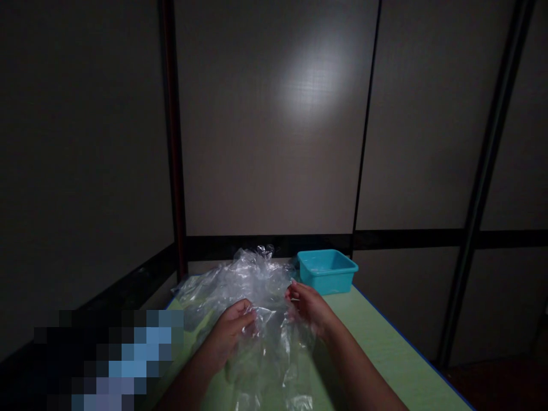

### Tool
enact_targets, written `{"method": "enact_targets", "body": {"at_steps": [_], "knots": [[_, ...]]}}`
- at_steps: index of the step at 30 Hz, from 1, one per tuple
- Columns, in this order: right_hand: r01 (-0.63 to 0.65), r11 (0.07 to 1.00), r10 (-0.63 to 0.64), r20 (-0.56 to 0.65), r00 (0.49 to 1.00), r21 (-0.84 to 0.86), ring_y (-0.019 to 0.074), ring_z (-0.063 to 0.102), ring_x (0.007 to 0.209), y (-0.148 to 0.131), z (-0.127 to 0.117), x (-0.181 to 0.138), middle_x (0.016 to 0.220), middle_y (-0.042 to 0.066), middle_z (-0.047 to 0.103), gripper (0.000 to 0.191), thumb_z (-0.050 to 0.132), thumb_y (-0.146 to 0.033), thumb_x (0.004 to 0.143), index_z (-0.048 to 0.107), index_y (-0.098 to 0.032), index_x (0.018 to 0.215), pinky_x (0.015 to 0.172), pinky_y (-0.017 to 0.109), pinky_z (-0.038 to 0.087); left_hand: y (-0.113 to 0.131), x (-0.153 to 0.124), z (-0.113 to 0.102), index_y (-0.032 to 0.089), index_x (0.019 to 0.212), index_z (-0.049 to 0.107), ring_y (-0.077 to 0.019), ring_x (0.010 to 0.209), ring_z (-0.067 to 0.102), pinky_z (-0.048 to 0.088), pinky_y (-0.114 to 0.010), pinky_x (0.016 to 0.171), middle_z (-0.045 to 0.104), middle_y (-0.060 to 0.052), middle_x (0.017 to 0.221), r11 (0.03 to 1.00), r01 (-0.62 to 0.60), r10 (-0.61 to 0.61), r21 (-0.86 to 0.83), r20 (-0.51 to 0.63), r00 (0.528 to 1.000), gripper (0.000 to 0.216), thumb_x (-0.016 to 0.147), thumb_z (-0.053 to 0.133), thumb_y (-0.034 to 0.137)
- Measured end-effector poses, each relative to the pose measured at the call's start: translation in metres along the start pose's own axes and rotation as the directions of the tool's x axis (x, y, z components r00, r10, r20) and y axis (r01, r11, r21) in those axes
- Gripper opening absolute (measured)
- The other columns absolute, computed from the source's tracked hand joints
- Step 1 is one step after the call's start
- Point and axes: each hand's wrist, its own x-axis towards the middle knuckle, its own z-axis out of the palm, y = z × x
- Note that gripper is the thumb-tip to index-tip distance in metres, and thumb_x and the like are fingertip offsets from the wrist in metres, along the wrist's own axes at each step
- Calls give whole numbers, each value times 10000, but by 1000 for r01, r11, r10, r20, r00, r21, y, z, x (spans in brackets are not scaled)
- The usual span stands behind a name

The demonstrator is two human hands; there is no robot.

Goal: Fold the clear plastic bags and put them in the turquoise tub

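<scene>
A heap of clear crumpled plastic bags (250,279) lies on a green table (385,348). My left hand (231,328) is curled with its fingers pinched on a fold of the clear plastic. To its right, my right hand (309,305) also grips the plastic, fingers closed on an edge near the top of the sheet. A length of plastic hangs down between my two forearms toward the near edge.
A turquoise plastic tub (327,269) stands at the table's far end, just right of the heap. Grey wall panels with dark frames close in behind and on the left. The table's blue-trimmed right edge (411,348) drops to a dark floor. A blurred patch covers the lower left.
</scene>
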Motion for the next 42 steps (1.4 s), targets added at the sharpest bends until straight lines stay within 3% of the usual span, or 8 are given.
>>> {"method": "enact_targets", "body": {"at_steps": [6,13,17,21,29,35,38,42], "knots": [[-18,971,17,-8,1000,-237,66,461,441,4,-5,-1,714,-16,579,521,567,-666,729,630,-181,907,399,194,337,1,-4,2,197,720,487,-99,504,502,435,-225,534,536,42,609,995,97,-97,21,20,995,304,684,733,372],[48,896,48,203,978,-442,72,460,475,11,-5,-1,534,-54,530,384,788,-462,576,577,-145,625,469,203,360,2,-7,5,206,727,466,-120,560,554,425,-212,529,573,31,678,993,121,-121,14,48,991,285,695,710,351],[64,858,95,280,955,-510,55,447,448,14,-4,-3,518,-80,512,274,752,-334,660,554,-147,625,462,192,368,3,-10,7,237,912,518,-164,641,606,442,-244,540,632,-1,826,987,163,-162,-10,91,983,276,732,667,383],[39,836,176,336,925,-547,65,448,415,13,1,-7,487,-72,526,224,756,-269,601,569,-146,609,406,190,343,3,-10,4,215,1079,559,-175,646,603,425,-244,530,649,-36,835,978,207,-205,3,130,970,405,732,674,391],[59,871,71,245,967,-488,70,439,439,15,-1,-4,532,-92,475,350,757,-355,567,462,-199,674,417,189,333,-5,-5,-3,150,852,656,-88,499,480,337,-191,472,586,8,666,969,237,-245,70,133,960,251,664,738,294],[106,864,5,221,975,-491,64,399,487,6,-5,-3,580,-74,464,375,752,-453,598,517,-180,705,453,194,301,-3,-5,-2,158,792,656,-86,509,477,325,-188,488,576,27,642,969,219,-229,116,78,970,208,655,731,295],[124,831,-16,200,980,-543,70,413,497,8,-11,0,567,-70,466,353,737,-454,647,545,-163,706,462,200,309,-1,-7,-3,144,785,666,-98,522,499,343,-199,504,598,10,656,963,223,-235,154,71,969,228,641,744,302],[114,734,-46,118,992,-669,101,540,619,17,-23,7,731,-26,570,243,616,-378,832,581,-138,827,571,242,452,-6,-5,-7,115,781,671,-121,533,528,359,-215,510,607,-18,647,956,218,-235,199,66,970,297,635,751,361]]}}
